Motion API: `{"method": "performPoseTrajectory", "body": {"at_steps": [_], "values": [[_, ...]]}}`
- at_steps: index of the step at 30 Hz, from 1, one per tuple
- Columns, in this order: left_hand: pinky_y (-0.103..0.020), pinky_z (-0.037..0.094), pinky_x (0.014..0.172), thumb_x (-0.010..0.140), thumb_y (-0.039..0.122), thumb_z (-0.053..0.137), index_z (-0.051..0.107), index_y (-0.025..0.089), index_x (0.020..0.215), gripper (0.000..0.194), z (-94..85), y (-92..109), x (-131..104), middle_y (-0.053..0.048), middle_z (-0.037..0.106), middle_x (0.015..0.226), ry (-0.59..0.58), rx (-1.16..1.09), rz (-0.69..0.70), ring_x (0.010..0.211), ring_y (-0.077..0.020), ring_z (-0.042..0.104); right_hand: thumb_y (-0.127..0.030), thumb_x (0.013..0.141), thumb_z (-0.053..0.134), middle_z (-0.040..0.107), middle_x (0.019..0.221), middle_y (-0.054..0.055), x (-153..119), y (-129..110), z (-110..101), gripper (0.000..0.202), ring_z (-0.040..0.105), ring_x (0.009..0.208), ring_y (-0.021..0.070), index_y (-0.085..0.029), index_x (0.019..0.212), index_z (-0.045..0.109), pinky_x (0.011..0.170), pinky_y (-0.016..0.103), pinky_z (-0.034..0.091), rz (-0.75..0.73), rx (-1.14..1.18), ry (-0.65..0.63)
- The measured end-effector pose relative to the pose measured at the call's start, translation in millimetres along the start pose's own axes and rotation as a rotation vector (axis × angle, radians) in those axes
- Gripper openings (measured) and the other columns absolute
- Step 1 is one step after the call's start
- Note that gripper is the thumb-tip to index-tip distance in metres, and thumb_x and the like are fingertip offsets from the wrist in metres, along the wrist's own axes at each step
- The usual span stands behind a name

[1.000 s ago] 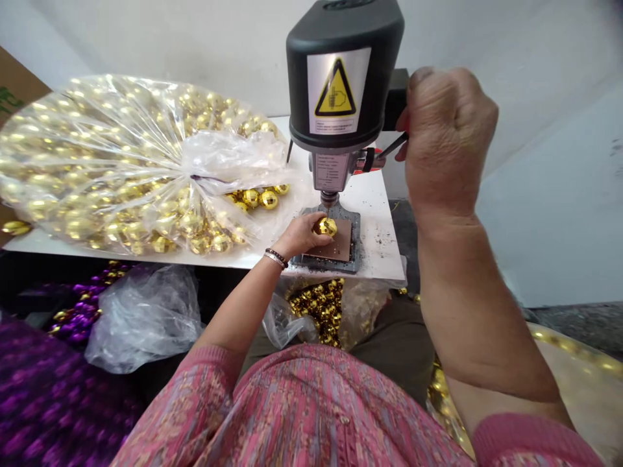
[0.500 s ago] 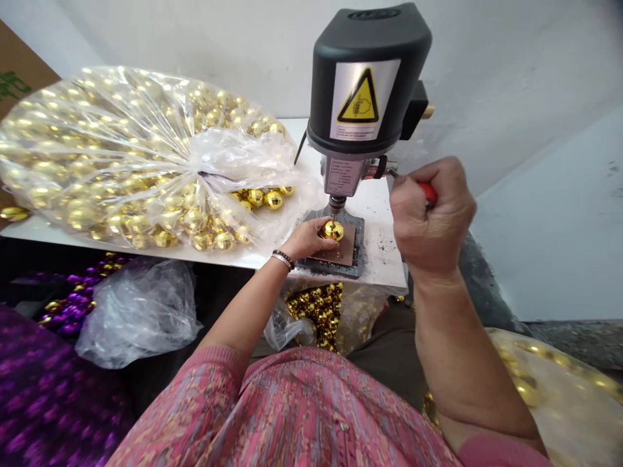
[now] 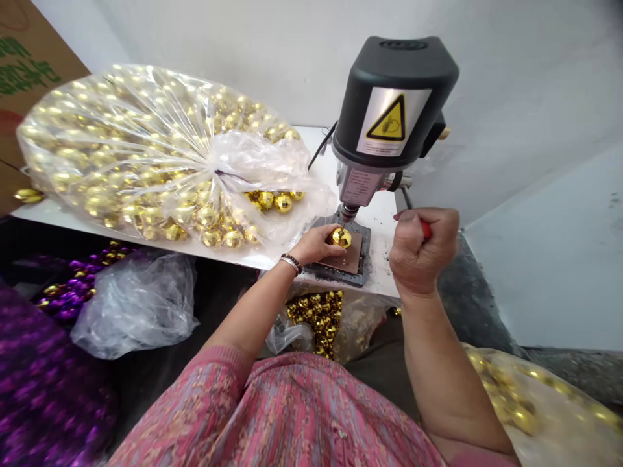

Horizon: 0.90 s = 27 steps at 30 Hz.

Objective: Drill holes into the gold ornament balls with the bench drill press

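A shiny gold faceted ball (image 3: 341, 238) rests on the brown board (image 3: 349, 261) on the drill press base. My left hand (image 3: 316, 245) grips the ball from its left side, thumb and fingers curved round it. Over the ball stands a small black drill press (image 3: 399, 104) with a yellow warning sign; its bit comes down at the ball's top. Whether the bit has gone in I cannot tell. My right hand (image 3: 422, 246) is closed round the red-knobbed lever (image 3: 426, 229) on the press's right side.
A big clear bag of gold balls (image 3: 121, 149) fills the left of the white table (image 3: 233, 256). Dark shavings lie round the press base (image 3: 363, 275). Below the table edge sit an open bag of gold balls (image 3: 316, 318), a crumpled plastic bag (image 3: 136, 305) and purple shiny material (image 3: 43, 383).
My right hand has come down and towards me with the lever. My left hand still holds the ball beneath the bit. The whole view has shifted and tilted a little.
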<state>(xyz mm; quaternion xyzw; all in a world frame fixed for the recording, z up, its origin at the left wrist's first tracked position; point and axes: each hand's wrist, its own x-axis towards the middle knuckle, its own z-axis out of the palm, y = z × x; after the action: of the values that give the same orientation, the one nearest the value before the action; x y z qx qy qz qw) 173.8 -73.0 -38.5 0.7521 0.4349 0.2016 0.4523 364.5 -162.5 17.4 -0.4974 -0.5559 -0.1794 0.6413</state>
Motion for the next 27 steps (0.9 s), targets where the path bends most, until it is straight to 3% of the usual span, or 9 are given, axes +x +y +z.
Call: {"method": "performPoseTrajectory", "body": {"at_steps": [10,13,16,20,25,27], "values": [[-0.033,0.061,0.099,0.084,0.030,0.094,0.084,0.018,0.135,0.054,-1.6,6,-2,-0.003,0.088,0.115,0.005,0.063,-0.015,0.108,-0.0253,0.079,-0.052,0.112,0.054,0.065,0.083,-0.001,-24,11,11,0.032,0.071,0.076,0.0146,-0.024,0.096,0.056,0.076,0.031,0.057,0.010,0.065,0.027],[-0.036,0.062,0.104,0.083,0.029,0.095,0.083,0.019,0.139,0.058,0.6,5,-1,-0.004,0.088,0.120,0.016,0.062,-0.028,0.112,-0.0264,0.080,-0.049,0.112,0.057,0.063,0.081,-0.001,-3,4,9,0.031,0.066,0.075,0.0136,-0.023,0.095,0.057,0.075,0.031,0.054,0.049,0.060,0.042],[-0.039,0.063,0.108,0.082,0.026,0.096,0.081,0.018,0.144,0.064,2.5,1,-2,-0.007,0.088,0.125,0.045,0.022,-0.031,0.114,-0.0277,0.080,-0.049,0.112,0.060,0.055,0.076,-0.004,38,-2,10,0.036,0.055,0.070,0.0108,-0.022,0.090,0.052,0.071,0.029,0.045,0.152,0.035,0.043],[-0.042,0.063,0.111,0.081,0.027,0.098,0.081,0.019,0.142,0.065,-1.2,-7,-15,-0.008,0.087,0.129,0.008,-0.040,0.059,0.119,-0.0293,0.080,-0.044,0.111,0.058,0.047,0.075,-0.007,82,-6,15,0.035,0.047,0.065,0.0073,-0.022,0.087,0.045,0.064,0.025,0.037,0.321,0.088,-0.066],[-0.050,0.057,0.124,0.067,0.034,0.113,0.087,0.025,0.136,0.075,-17.4,-17,-42,-0.013,0.087,0.139,-0.129,0.048,0.206,0.135,-0.0361,0.076,-0.040,0.108,0.059,0.050,0.073,-0.006,82,-8,17,0.031,0.047,0.061,0.0067,-0.021,0.085,0.048,0.060,0.025,0.036,0.372,0.143,-0.010],[-0.049,0.058,0.124,0.080,0.038,0.107,0.087,0.025,0.139,0.064,-27.7,-19,-43,-0.013,0.087,0.142,-0.077,0.019,0.173,0.135,-0.0344,0.078,-0.041,0.107,0.061,0.051,0.072,-0.006,77,-10,17,0.033,0.049,0.059,0.0065,-0.021,0.084,0.050,0.060,0.025,0.038,0.364,0.159,0.011]]}}
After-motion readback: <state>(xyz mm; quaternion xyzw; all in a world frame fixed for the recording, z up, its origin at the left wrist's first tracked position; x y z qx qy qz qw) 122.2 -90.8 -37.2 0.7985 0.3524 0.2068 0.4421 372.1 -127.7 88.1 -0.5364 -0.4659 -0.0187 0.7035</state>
